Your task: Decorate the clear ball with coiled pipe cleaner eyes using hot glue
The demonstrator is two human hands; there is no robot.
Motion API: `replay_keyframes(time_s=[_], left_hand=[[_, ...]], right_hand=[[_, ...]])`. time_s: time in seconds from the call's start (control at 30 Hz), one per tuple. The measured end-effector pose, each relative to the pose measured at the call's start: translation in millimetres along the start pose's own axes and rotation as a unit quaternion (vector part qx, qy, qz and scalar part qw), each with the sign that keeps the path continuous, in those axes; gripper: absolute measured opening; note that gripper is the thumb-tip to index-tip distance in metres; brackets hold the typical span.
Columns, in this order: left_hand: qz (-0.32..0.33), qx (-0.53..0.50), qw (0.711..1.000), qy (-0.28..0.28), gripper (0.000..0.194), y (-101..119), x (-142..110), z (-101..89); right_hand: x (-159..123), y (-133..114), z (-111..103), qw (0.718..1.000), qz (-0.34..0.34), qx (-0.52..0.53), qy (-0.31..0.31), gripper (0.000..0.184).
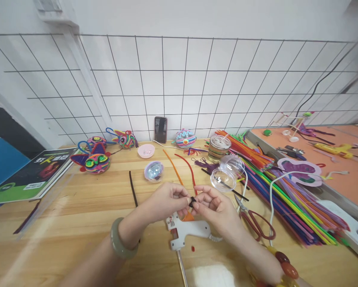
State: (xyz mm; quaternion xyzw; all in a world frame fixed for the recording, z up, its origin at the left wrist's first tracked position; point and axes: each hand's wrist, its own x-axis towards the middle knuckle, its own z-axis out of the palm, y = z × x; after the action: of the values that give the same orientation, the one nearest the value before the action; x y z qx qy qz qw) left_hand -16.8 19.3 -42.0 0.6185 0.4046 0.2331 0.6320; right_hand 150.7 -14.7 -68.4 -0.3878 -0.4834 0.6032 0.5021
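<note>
A small black piece (192, 201), which looks like a coiled bit of pipe cleaner, is pinched between the fingertips of both hands. My left hand (174, 201) grips it from the left, with a pale green bangle on that wrist. From the right, my right hand (216, 205) holds it between thumb and forefinger. Just under the hands lies a white glue gun (189, 232) with a clear glue stick. Orange (173, 165) and red (187, 165) pipe cleaners stretch away behind the fingers. Left of them is a black pipe cleaner (133, 187), partly hidden by my forearm.
Scissors (253, 221) and a pile of coloured pipe cleaners (289, 199) lie to the right. Clear plastic half-shells (223, 180) and a round tub (219, 147) stand behind. Colourful crafted heads (96, 161), a phone (161, 129) and a magazine (38, 171) sit further off. A white cable (271, 207) crosses the right side.
</note>
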Motion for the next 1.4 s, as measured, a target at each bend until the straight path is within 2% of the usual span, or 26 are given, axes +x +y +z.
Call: replay_keyframes(time_s=[0.17,0.4,0.5,0.57,0.67,0.77,0.93,1.07,1.17,1.3,1.4], left_hand=[[-0.002,-0.019,1.0,0.013,0.016,7.6,-0.5,-1.3],[0.007,-0.081,0.994,0.076,0.013,8.0,3.9,6.3],[0.016,-0.077,0.992,0.097,0.012,6.5,5.3,12.5],[0.022,-0.074,0.991,0.113,0.012,5.4,6.3,16.0],[0.026,-0.065,0.988,0.138,0.014,3.4,7.8,19.3],[0.022,-0.05,0.988,0.148,0.012,1.7,8.5,21.2],[0.015,-0.013,0.988,0.152,0.008,1.0,6.5,25.0],[0.012,-0.005,0.989,0.15,0.009,0.4,5.4,26.8],[0.01,-0.006,0.989,0.148,0.008,0.5,6.1,26.2],[0.008,-0.03,0.986,0.166,0.012,4.3,7.1,20.1],[0.01,-0.045,0.982,0.186,0.016,9.9,6.5,10.8]], right_hand=[[0.4,-1.4,-1.1,1.0,0.007,0.003,0.003,0.042],[3.4,2.5,-3.6,0.999,-0.017,0.01,0.03,0.045],[2.8,2.2,-1.4,0.999,-0.016,-0.015,0.042,0.048],[0.7,2.2,0.3,0.994,-0.048,-0.06,0.073,0.047],[-3.6,4.8,1.0,0.966,-0.151,-0.17,0.125,0.043],[-6.1,9.8,-0.9,0.925,-0.231,-0.275,0.122,0.042],[-6.5,13.7,-4.9,0.886,-0.274,-0.361,0.102,0.044],[-7.5,14.3,-7.2,0.87,-0.288,-0.392,0.078,0.045],[-8.1,14.4,-8.0,0.877,-0.284,-0.382,0.061,0.045],[-9.4,9.7,-4.6,0.923,-0.243,-0.292,0.068,0.039],[-10.5,3.9,-0.6,0.941,-0.226,-0.238,0.083,0.033]])
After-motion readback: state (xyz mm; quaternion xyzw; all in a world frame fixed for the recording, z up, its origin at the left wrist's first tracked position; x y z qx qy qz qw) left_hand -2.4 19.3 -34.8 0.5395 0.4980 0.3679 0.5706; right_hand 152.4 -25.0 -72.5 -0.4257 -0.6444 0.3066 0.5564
